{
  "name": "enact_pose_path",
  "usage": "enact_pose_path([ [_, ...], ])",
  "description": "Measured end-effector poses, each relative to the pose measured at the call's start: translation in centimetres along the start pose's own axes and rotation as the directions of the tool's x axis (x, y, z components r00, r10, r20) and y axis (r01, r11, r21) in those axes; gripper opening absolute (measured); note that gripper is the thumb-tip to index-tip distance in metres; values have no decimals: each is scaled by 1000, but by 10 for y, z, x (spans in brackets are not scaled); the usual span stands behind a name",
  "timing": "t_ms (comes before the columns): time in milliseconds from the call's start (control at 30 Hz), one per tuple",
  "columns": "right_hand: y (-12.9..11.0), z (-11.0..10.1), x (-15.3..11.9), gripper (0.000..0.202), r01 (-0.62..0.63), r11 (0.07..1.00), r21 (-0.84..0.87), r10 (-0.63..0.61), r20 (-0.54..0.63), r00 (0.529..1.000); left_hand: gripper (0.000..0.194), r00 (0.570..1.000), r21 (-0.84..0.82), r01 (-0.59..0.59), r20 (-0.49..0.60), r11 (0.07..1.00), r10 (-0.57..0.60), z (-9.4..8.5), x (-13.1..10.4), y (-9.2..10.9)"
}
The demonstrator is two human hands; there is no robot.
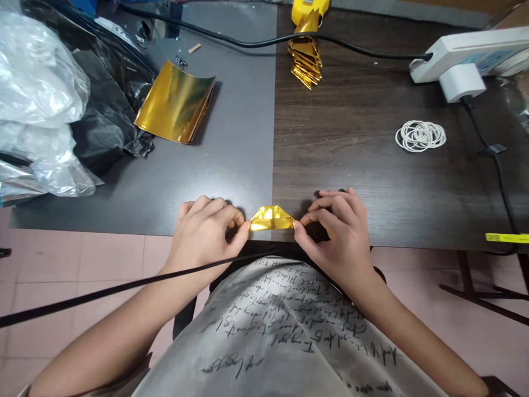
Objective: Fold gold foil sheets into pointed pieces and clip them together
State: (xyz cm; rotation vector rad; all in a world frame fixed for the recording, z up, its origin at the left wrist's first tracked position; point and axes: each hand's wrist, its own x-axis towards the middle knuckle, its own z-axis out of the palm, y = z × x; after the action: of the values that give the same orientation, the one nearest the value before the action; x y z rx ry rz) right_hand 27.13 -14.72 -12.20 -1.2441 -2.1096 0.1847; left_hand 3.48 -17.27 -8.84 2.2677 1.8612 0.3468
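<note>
A folded piece of gold foil paper (271, 219), shaped like a low trapezoid with pointed ends, is held at the table's front edge. My left hand (210, 223) pinches its left tip between thumb and forefinger. At the opposite tip, my right hand (336, 223) pinches it the same way, its other fingers loosely curled. Up and to the left lies a small stack of flat gold foil sheets (177, 105), slightly curved. Farther back, a bunch of folded gold foil pieces (306, 58) sits pressed together in a row.
Clear plastic bags (41, 82) and black plastic (107, 105) cover the left side. A black cable (256, 43) crosses the back to a white power strip (438, 52). White rubber bands (420, 136) lie at right. A yellow object (308, 10) stands behind the folded pieces.
</note>
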Motion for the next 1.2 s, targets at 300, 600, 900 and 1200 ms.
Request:
enact_pose_path([
  [300, 5, -2, -5, 11, 206, 978, -39, -205, 36, 978, 8, 965, 50, -199, -167, 979, 204, 8, -7, 0],
  [600, 16, -18, 1, 16, 391, 920, 10, -386, 185, 904, 22, 871, 161, -395, -246, 905, 424, 17, -16, -13],
  [900, 15, -20, 3, 8, 511, 848, 140, -528, 141, 837, 14, 776, 45, -562, -316, 826, 546, 23, -18, -27],
  [1200, 26, -25, 68, 11, 343, 922, 177, -367, 121, 923, 15, 868, -269, -471, -315, 840, 385, -20, 44, -18],
])
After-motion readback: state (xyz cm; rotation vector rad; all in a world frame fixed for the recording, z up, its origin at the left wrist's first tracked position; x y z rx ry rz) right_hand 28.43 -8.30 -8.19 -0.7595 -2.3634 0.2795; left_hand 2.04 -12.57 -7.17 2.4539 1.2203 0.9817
